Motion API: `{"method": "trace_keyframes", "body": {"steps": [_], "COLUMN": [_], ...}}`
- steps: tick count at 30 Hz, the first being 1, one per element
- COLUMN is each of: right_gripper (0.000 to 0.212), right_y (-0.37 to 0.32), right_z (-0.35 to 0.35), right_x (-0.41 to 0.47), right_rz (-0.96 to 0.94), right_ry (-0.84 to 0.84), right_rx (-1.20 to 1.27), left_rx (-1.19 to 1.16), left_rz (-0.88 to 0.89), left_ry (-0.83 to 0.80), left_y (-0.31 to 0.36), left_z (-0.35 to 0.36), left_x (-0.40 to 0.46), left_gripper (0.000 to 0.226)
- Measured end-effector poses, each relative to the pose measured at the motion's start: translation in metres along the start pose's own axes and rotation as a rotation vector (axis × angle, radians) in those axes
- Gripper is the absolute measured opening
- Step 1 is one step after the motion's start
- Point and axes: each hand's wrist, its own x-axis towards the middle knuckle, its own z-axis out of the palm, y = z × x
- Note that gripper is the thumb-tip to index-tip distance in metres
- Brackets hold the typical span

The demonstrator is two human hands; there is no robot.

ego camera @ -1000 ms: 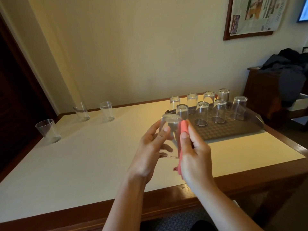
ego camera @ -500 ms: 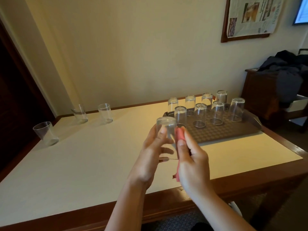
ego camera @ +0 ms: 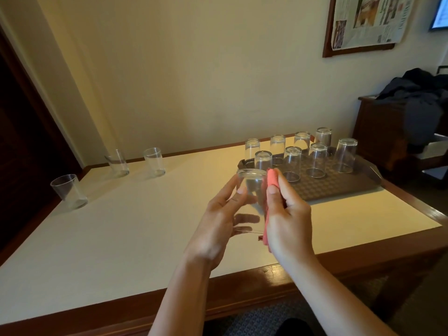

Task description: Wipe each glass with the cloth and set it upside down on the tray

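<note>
a white-topped table (ego camera: 121, 238) with a wood rim carries a brown tray (ego camera: 339, 187) on its far right – eight glasses stand on it upside down. three upright glasses (ego camera: 69, 191) wait at the far left. above the near edge, the left hand (ego camera: 220, 221) curls around a held glass (ego camera: 251, 190), base up, while the right hand (ego camera: 287, 219) presses a pink cloth (ego camera: 271, 180) to its side – fingers closed over the cloth.
</note>
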Motion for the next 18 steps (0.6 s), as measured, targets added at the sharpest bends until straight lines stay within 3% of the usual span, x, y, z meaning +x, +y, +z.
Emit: {"method": "trace_keyframes", "body": {"steps": [5, 10, 15, 18], "right_gripper": [0.040, 0.035, 0.036, 0.036], "right_y": [0.008, 0.014, 0.012, 0.013], "right_z": [0.012, 0.007, 0.014, 0.009], "right_x": [-0.029, -0.001, -0.026, -0.022], "right_rz": [-0.164, -0.058, -0.147, -0.107], "right_ry": [-0.107, -0.065, -0.072, -0.056], "right_rx": [-0.082, -0.079, -0.100, -0.089], "left_rx": [-0.023, -0.080, -0.001, 0.018], "left_rz": [0.063, -0.065, 0.057, -0.006], "left_ry": [0.234, 0.037, 0.178, 0.041], "left_y": [-0.001, -0.005, -0.002, -0.002], "left_z": [0.002, -0.005, -0.003, -0.004], "left_x": [0.005, 0.000, 0.003, 0.001], "left_gripper": [0.047, 0.030, 0.055, 0.036]}}
